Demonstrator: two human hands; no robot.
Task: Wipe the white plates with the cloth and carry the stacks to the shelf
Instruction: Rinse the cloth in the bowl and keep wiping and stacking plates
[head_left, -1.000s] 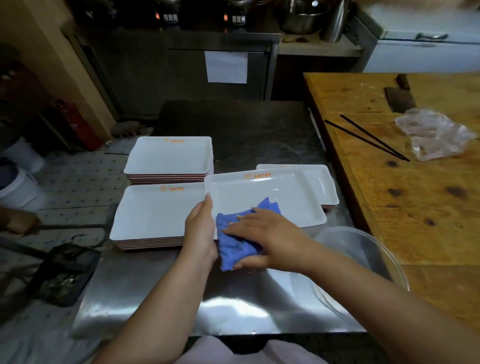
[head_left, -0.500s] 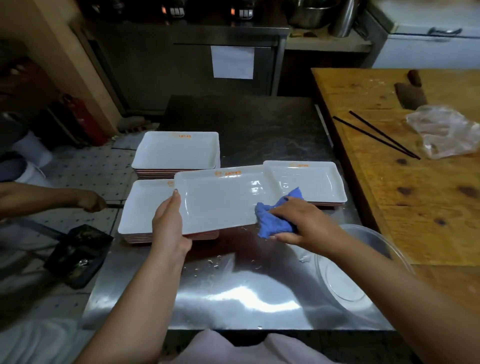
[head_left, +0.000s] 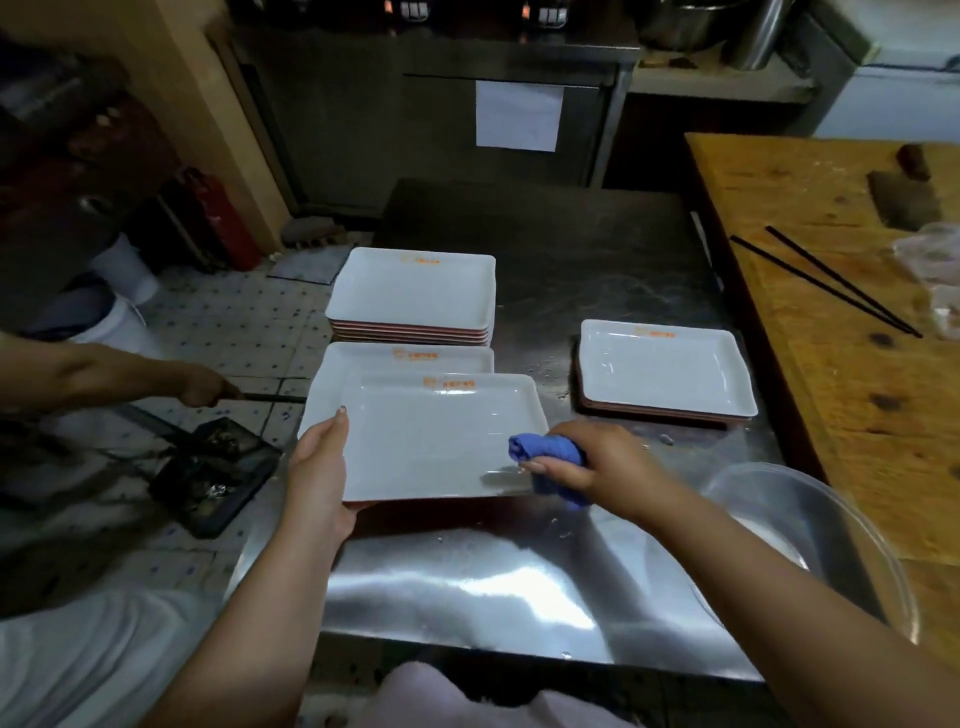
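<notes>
Left hand (head_left: 317, 467) grips the left edge of a white plate (head_left: 436, 436), thumb on the rim, fingers beneath. Plate raised over the near stack (head_left: 358, 358) on the steel table (head_left: 467, 587). Right hand (head_left: 597, 462) clenches the blue cloth (head_left: 545, 449) on the plate's right edge. Another stack (head_left: 665, 369) lies beyond the right fingers.
</notes>
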